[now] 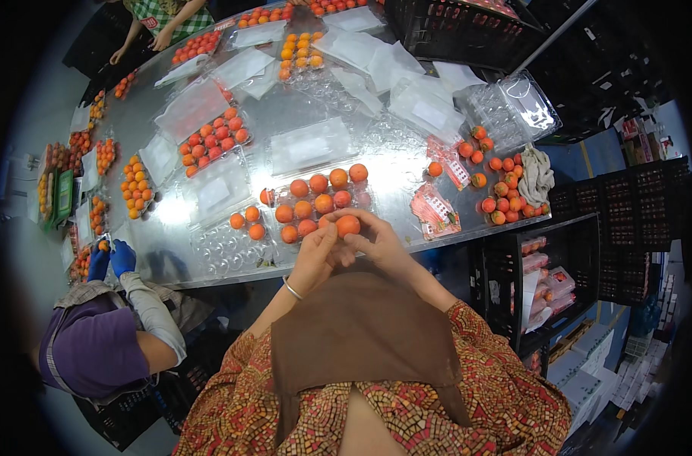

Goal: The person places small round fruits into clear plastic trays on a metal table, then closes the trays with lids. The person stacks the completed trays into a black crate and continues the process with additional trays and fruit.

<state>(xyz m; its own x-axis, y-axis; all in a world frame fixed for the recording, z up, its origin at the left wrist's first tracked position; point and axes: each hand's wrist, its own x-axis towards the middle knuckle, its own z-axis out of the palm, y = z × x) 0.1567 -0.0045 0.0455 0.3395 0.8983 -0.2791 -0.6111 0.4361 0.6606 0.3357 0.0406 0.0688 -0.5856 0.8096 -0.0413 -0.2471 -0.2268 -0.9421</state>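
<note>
In front of my chest my right hand (pixel 383 242) grips a round orange-red fruit (pixel 348 226), tomato-like, between thumb and fingers. My left hand (pixel 318 251) is close beside it, thumb near the fruit's left side and fingers curled below. Whether it also grips the fruit is unclear. Just beyond both hands lies a clear plastic tray (pixel 314 196) with rows of similar fruit (pixel 323 203). Part of its near row is hidden by my hands. To the left, another clear moulded tray (pixel 220 251) has three fruits (pixel 252 214) at its far end.
Loose fruit (pixel 502 191), a grey cloth (pixel 537 175) and printed cards (pixel 434 211) are at the metal table's right end. White sheets (pixel 311 145) lie beyond the trays. Black crates (pixel 588 273) stand right. A co-worker's blue-gloved hands (pixel 122 259) work at left; another person (pixel 163 25) stands across.
</note>
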